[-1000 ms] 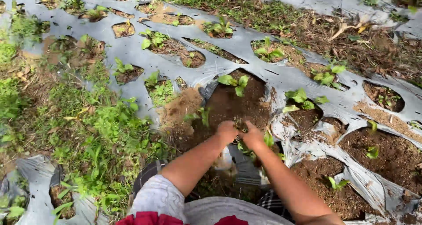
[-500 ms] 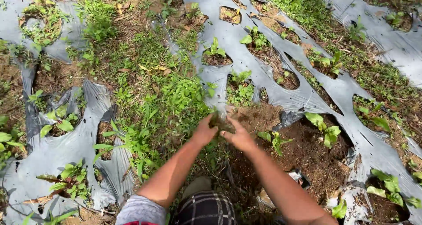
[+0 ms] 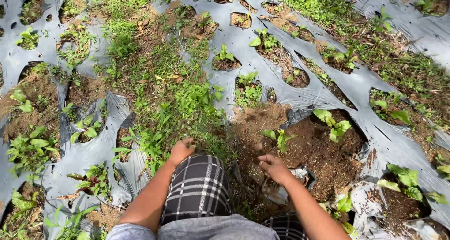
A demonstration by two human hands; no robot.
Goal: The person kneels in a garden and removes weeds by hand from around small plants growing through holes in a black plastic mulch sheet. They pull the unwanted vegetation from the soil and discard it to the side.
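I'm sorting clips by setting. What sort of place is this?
Most likely an outdoor vegetable plot: grey plastic mulch sheeting with planting holes, leafy seedlings in bare brown soil, and a weedy grass strip between the beds.

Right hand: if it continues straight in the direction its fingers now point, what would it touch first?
The right hand points up and to the left over bare brown soil. The first plant in that line looks like the small green seedling just ahead, though depth is hard to judge; it may meet soil first.
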